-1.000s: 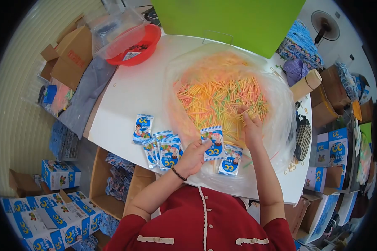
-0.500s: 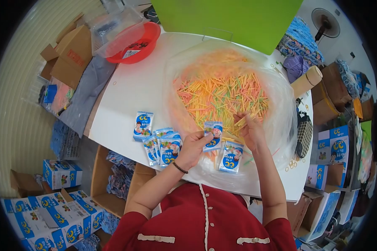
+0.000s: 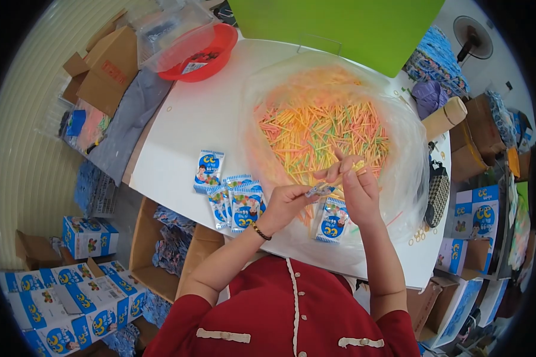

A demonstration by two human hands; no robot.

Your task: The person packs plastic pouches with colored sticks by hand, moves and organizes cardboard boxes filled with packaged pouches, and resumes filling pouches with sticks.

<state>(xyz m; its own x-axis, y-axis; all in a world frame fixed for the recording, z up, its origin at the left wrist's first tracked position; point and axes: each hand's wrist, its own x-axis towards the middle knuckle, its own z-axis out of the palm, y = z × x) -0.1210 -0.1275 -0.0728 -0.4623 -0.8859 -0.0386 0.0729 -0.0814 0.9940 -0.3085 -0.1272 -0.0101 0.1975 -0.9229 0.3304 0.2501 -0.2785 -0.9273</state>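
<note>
Between its thumb and fingers my left hand pinches a small blue-and-white packet, tilted so that its end faces up. Close beside it, my right hand is closed on a few thin candy sticks, partly hidden by the fingers. Both hands are over the near edge of a large clear plastic bag spread wide with many pastel sticks inside. One packet lies on the bag just below my hands. To the left, several more packets lie overlapping on the white table.
A red basin with a clear plastic tub stands at the table's far left. A green panel rises at the back. On the right are a tan bottle, a checkered pouch and rubber bands. Open cartons surround the table.
My right hand has come left and up against the packet with the sticks. My left hand has tilted the packet from facing me to end-on. The view has shifted slightly.
</note>
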